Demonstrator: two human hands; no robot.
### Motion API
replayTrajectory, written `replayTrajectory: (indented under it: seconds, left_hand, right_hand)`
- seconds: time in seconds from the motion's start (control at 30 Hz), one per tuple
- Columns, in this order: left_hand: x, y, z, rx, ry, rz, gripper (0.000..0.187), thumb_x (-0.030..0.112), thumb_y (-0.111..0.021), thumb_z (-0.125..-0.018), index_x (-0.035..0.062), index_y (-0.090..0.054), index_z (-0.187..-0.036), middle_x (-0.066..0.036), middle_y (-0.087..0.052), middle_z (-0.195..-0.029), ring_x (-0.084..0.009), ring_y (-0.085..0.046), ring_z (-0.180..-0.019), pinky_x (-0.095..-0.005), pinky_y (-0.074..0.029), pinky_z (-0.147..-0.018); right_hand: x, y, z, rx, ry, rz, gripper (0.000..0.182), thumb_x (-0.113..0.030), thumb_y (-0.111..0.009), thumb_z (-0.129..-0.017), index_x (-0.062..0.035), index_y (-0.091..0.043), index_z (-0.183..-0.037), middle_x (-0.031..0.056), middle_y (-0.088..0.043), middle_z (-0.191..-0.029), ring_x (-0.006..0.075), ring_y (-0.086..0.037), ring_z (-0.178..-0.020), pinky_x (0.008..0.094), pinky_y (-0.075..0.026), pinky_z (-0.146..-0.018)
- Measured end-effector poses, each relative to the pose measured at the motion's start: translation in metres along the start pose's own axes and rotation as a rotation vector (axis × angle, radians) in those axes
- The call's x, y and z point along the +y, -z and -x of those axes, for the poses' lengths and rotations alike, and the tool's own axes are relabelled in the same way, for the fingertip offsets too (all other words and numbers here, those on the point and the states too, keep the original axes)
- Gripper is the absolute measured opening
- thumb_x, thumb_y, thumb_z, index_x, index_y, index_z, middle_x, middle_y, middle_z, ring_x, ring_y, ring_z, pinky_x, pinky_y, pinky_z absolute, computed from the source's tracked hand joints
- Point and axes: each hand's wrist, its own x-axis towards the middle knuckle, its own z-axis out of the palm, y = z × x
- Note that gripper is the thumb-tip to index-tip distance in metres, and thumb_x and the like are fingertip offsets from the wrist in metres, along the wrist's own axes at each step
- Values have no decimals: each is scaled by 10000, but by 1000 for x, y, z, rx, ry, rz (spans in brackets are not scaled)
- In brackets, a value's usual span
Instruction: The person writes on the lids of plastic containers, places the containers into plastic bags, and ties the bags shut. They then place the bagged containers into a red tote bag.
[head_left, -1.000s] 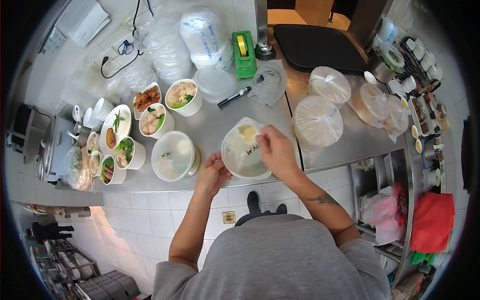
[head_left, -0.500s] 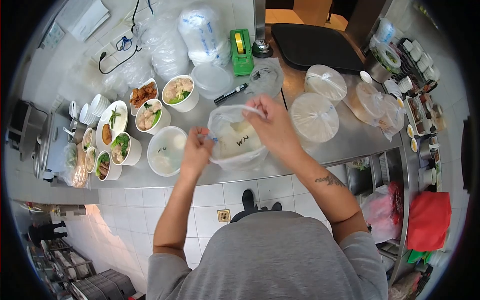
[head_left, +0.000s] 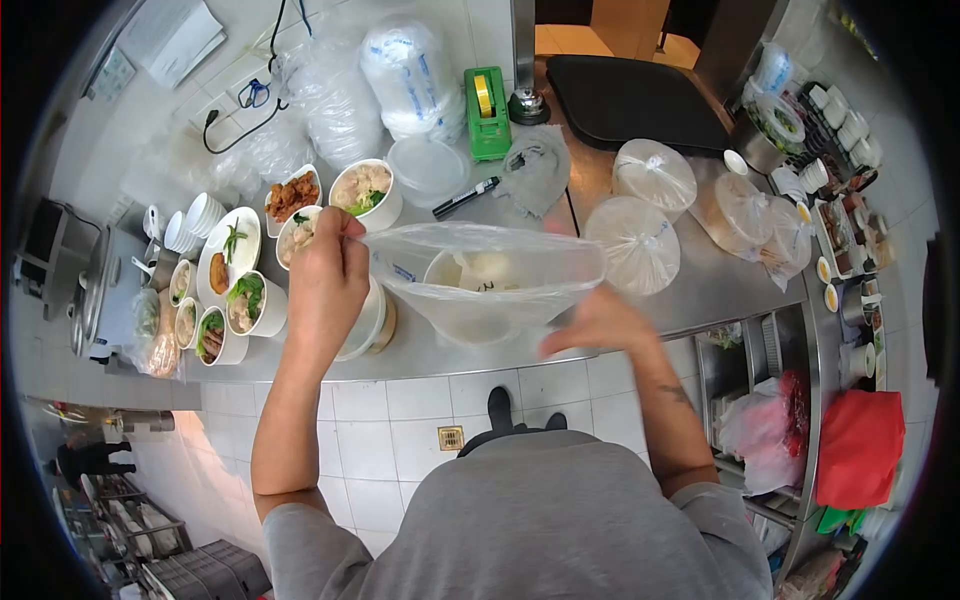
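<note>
Single head-worn view, facing forward and down.

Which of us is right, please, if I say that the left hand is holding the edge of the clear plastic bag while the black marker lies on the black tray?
The marker's place is wrong: the head view shows the black marker on the metal counter, apart from the black tray. The left hand does hold the edge of the clear plastic bag.
</note>
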Motion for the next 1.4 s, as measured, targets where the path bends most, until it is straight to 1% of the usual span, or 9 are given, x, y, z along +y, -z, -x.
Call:
replayTrajectory:
  seconds: [0.23, 0.57, 0.67, 0.73, 0.83, 1.03, 1.13, 1.23, 1.4]
  left_hand:
    - [-3, 2, -15, -56, -32, 8, 45, 1, -485, -806, -14, -514, -837, -109, -546, -620, -185, -512, -532, -303, -409, -515]
    - [-11, 10, -29, -257, 169, 204, 70, 35, -509, -813, 1, -545, -862, -60, -580, -630, -115, -498, -519, -268, -384, -496]
    - [-38, 13, -21, -257, 157, 726, 235, 120, -544, -839, 13, -521, -1048, -51, -583, -858, -124, -536, -729, -248, -426, -638]
    - [-57, -19, -9, -436, -206, 523, 691, 228, -728, -711, 32, -393, -1282, -144, -485, -1251, -231, -509, -1105, -357, -414, -857]
    - [-46, -110, 20, -631, -145, 520, 890, 336, -769, -652, 63, -306, -1362, -110, -319, -1402, -254, -291, -1311, -377, -277, -1039]
    - [24, -155, 32, -167, 189, 725, 533, 274, -624, -823, 37, -434, -1260, -114, -486, -1207, -208, -439, -1151, -322, -327, -992]
    - [-7, -149, 16, -248, 240, 861, 279, 194, -559, -884, 27, -513, -1102, -78, -564, -1039, -164, -505, -1008, -290, -366, -906]
    - [12, -144, 19, -158, 403, 1011, 166, 190, -555, -887, 38, -564, -954, -45, -585, -883, -151, -528, -882, -290, -382, -849]
    - [54, -116, 25, -98, 290, 847, 153, 188, -576, -854, 49, -589, -916, -95, -580, -943, -183, -535, -902, -295, -388, -834]
  right_hand:
    - [-15, -66, -61, -22, -259, -459, 210, -233, -596, -870, -63, -531, -975, -20, -518, -765, 67, -478, -745, 213, -408, -681]
    - [-37, -32, -93, -355, 23, 250, 188, -222, -647, -832, -54, -600, -903, -25, -525, -669, 78, -495, -657, 222, -416, -678]
    - [-36, -23, -98, -282, -54, 19, 180, -198, -641, -829, -28, -589, -863, 2, -550, -719, 92, -515, -691, 238, -425, -682]
    - [-27, -24, -98, -261, -75, -181, 175, -183, -633, -830, -21, -577, -866, 22, -559, -752, 104, -525, -713, 251, -433, -689]
    - [-21, -49, -104, -287, -36, -335, 174, -165, -630, -820, -18, -559, -879, 33, -552, -773, 104, -532, -754, 245, -434, -699]
    - [-40, -71, -75, -124, 75, 15, 599, -284, -743, -692, -51, -460, -1165, 108, -516, -1080, 218, -508, -1026, 314, -404, -875]
    - [-18, -53, -29, 192, 5, 436, 934, -339, -784, -613, -17, -276, -1328, 187, -365, -1307, 323, -360, -1230, 410, -295, -1013]
    - [12, -85, -4, 95, -211, 709, 1050, -310, -782, -606, 24, -147, -1373, 227, -260, -1386, 363, -241, -1310, 478, -192, -1063]
    - [39, -112, -28, 206, -184, 642, 760, -281, -703, -659, 39, -365, -1259, 196, -408, -1269, 338, -294, -1269, 501, -216, -1043]
